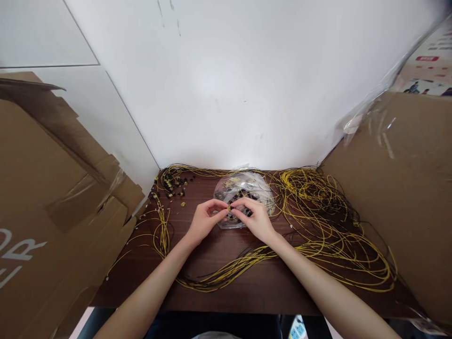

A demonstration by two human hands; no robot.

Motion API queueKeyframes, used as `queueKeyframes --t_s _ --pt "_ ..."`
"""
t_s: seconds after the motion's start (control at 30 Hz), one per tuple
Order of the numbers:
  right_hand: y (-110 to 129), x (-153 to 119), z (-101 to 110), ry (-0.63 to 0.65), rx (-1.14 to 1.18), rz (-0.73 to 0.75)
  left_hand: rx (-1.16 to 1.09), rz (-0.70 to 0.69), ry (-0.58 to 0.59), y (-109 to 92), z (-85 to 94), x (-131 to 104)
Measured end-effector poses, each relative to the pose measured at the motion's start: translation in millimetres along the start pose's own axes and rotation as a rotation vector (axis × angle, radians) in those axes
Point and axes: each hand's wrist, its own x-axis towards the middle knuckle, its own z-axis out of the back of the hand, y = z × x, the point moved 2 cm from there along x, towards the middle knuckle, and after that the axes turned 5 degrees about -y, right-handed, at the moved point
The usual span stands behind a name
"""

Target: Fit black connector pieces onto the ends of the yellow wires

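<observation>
My left hand [206, 219] and my right hand [257, 220] meet over the middle of the table, thumbs and forefingers pinched. Between their fingertips is a small yellow-and-black piece [229, 208], perhaps a connector; its exact kind is too small to make out. Just behind and below the fingers lies a clear plastic bag [259, 181] holding many small black and yellow parts. A bundle of yellow and black wires [226, 278] curves across the table in front of my hands and passes near my right forearm.
Loose black and yellow parts [173, 183] lie at the back left of the brown table [208, 254]. Tangled wires [307, 186] are heaped at the right. A cardboard box [63, 188] stands on the left, another cardboard panel [395, 179] on the right. A white wall [226, 94] rises behind.
</observation>
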Motion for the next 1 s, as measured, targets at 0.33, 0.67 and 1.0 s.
queueKeyframes --t_s 0.33,0.67,1.0 --pt "0.2 -0.9 0.2 0.061 -0.003 0.051 0.005 -0.028 0.022 3.2 0.5 -1.1" --pt "-1.9 0.9 2.0 0.073 -0.013 0.022 0.020 -0.137 -0.009 7.4 -0.3 -2.6" --pt "-0.8 0.3 2.3 0.092 -0.018 0.093 -0.028 0.004 0.022 6.6 -0.5 -2.9"
